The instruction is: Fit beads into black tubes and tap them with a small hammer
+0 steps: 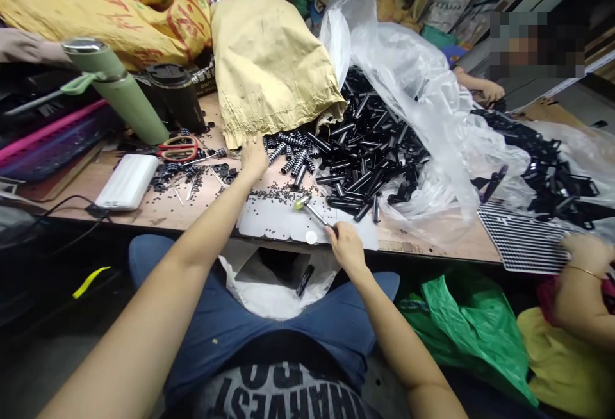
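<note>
My left hand [254, 157] reaches forward to the mouth of a tan paper sack [269, 66], fingers curled among small black-and-white ribbed parts [291, 150] spilled there. My right hand [344, 246] rests at the table's near edge and grips a thin metal tool [312, 209] with a yellow-green tip. The tool's tip lies on a white sheet [269, 221] dotted with tiny black bits. A big heap of black tubes [368, 150] lies just beyond, on clear plastic.
A green flask [120, 89], a black cup [175, 95], red-handled scissors [179, 148] and a white power bank [127, 180] stand on the left. Another person's hand [589, 254] holds a perforated tray [521, 239] at right. A white bag [273, 284] hangs under the table edge.
</note>
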A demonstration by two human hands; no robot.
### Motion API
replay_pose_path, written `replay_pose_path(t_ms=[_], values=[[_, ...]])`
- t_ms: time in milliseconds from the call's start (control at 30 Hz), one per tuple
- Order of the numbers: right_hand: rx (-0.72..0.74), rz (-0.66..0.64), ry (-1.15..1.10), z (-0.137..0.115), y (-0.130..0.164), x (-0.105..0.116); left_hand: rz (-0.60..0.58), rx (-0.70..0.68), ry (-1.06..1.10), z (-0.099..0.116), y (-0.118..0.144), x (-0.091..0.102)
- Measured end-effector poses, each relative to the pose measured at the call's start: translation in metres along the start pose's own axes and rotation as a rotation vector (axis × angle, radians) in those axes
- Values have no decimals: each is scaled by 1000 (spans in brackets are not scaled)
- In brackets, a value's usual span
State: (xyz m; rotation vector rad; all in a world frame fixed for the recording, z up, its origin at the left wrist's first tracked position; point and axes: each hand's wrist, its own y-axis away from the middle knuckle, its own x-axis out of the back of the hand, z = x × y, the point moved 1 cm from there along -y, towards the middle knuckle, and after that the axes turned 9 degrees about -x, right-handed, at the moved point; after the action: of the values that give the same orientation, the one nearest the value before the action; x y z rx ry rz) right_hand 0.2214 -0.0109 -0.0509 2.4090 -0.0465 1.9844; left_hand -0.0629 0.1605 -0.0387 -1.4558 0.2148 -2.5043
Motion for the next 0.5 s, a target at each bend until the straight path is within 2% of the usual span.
replay_pose_path(t_ms=[67, 133, 167, 233, 300, 367, 433, 500], values=[[71, 76, -40, -5, -20, 3, -124, 19, -51, -19, -32, -8], [96, 163, -68, -11, -52, 10, -214, 4, -75, -29, -40, -14], [94, 206, -67, -14, -73, 14, -222, -7, -84, -32, -37, -16], [81, 276, -15, -18, -117, 21, -153, -28, -72, -32, -23, -14], [109, 255, 64, -21, -158, 27, -10, -71, 19, -30, -5, -7], [117, 201, 76, -21, -187, 32, 152, -110, 200, -26, 14, 4], [106, 204, -58, -23, -196, 37, 253, -111, 423, -18, 33, 12], [113, 193, -378, -29, -188, 40, 271, -110, 632, -4, 53, 15]])
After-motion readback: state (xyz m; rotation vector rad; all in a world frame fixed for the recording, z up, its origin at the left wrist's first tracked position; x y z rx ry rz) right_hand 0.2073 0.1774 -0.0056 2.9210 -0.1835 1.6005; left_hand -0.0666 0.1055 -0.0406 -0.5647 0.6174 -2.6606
